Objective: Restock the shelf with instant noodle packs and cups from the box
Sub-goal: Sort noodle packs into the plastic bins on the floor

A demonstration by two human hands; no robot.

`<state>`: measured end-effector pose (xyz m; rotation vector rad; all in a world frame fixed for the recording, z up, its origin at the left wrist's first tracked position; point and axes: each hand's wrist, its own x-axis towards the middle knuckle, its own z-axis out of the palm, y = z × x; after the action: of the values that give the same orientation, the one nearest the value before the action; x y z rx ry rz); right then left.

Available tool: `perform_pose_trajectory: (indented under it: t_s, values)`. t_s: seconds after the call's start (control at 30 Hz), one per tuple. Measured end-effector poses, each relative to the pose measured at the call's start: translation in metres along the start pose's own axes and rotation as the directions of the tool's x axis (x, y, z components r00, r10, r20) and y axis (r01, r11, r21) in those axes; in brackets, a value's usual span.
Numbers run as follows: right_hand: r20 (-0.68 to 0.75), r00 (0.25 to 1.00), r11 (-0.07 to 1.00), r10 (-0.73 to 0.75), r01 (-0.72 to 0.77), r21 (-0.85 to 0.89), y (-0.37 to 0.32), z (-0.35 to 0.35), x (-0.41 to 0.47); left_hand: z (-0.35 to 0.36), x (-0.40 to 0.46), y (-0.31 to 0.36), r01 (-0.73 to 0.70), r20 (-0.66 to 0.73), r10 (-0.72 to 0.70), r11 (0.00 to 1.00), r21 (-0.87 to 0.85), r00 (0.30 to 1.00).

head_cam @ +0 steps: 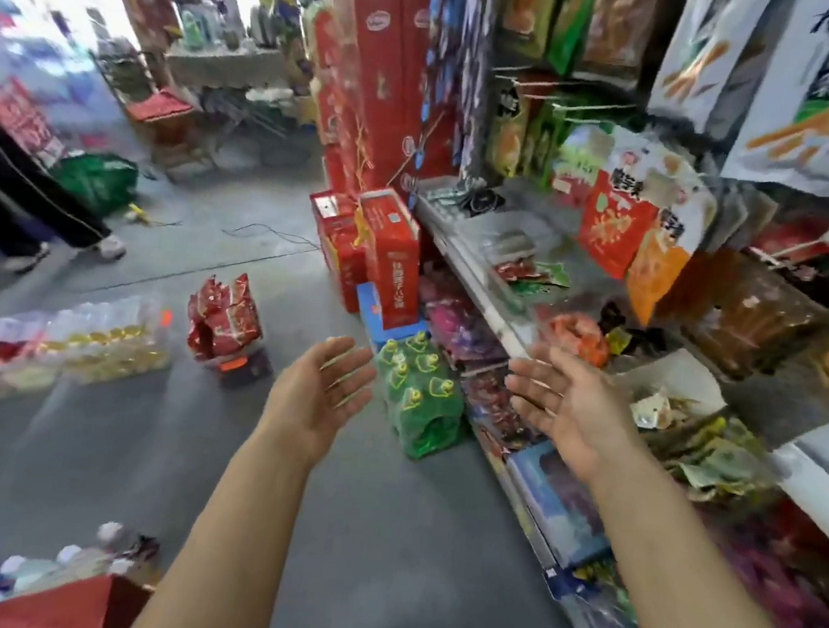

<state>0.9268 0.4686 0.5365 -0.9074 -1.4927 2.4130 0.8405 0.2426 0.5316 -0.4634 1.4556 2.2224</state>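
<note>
Grey concrete floor (pixel 376 542), daylit shop

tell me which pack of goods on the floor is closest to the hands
The green shrink-wrapped bottle pack, standing on the floor right between the open left hand and right hand. The red packs and clear bottle packs lie farther left.

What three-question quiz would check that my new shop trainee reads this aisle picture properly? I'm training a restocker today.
1. True or false: the left hand holds a noodle pack.
2. The green bottle pack stands: A) on the shelf, B) on the floor beside the shelf, C) in a box.
3. Fill in: the red packs on the floor lie to the ____ of the left hand.

Key: 1 false, both it and the right hand are open and empty; 2 B; 3 left.
</note>
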Motion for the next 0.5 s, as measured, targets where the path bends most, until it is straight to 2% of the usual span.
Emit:
perform_pose_trajectory:
  t_s: [0.23,0.5]
  values:
    - [0.136,0.986,0.993,0.096,-0.085,-0.084,0.001,0.099,0.106,-0.039,0.078,0.051,-0.05,-0.178,0.029,0.992,-0.115,0.984]
    - [0.221,0.963,0.97,0.156,-0.107,-0.218,-0.015,0.209,0.254,-0.061,0.199,0.132,-0.11,-0.34,0.033,0.972,-0.208,0.94]
